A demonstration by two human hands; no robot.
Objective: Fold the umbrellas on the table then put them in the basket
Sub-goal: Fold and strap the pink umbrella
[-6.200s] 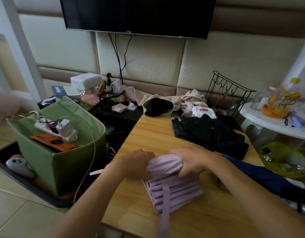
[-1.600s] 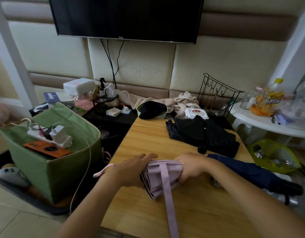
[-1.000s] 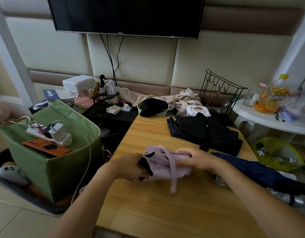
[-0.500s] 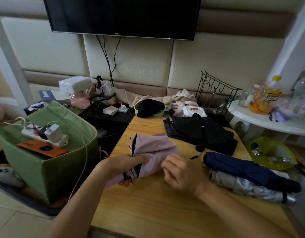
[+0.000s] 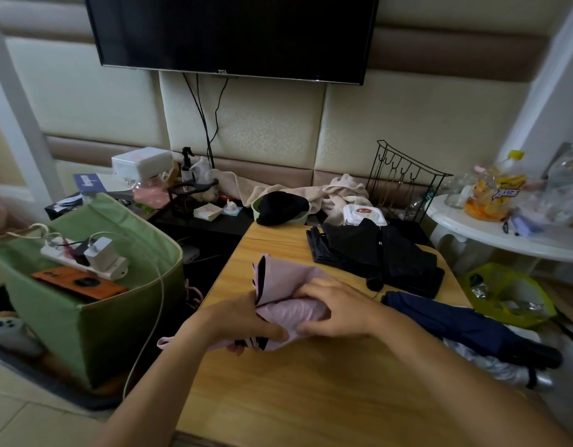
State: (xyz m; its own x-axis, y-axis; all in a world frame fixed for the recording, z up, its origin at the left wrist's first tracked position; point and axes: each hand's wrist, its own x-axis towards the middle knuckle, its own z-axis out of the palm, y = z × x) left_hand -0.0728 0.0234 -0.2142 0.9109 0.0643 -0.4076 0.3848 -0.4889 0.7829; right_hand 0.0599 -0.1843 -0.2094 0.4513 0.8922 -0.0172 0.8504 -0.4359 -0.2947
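A pink folding umbrella [image 5: 283,285] with a black lining is held just above the wooden table [image 5: 311,391], its loose folds fanning up and away. My left hand [image 5: 243,324] grips its lower end, fingers curled underneath. My right hand [image 5: 333,309] wraps around its middle from the right. A black umbrella [image 5: 378,253] lies spread at the table's far side. A navy umbrella [image 5: 462,324] and a silver one [image 5: 501,371] lie rolled along the right edge. The green fabric basket [image 5: 94,324] stands on the floor to the left.
In the basket lie a power strip [image 5: 85,258] with chargers and an orange case [image 5: 80,283]. A white cable [image 5: 157,301] hangs over its rim. A black wire rack [image 5: 404,179], towels and a wipes pack crowd the table's back. A white side table [image 5: 504,233] stands right.
The pink umbrella was lifted off the table and turned from flat to tilted. My right hand let go briefly half a second ago and now wraps around its middle again.
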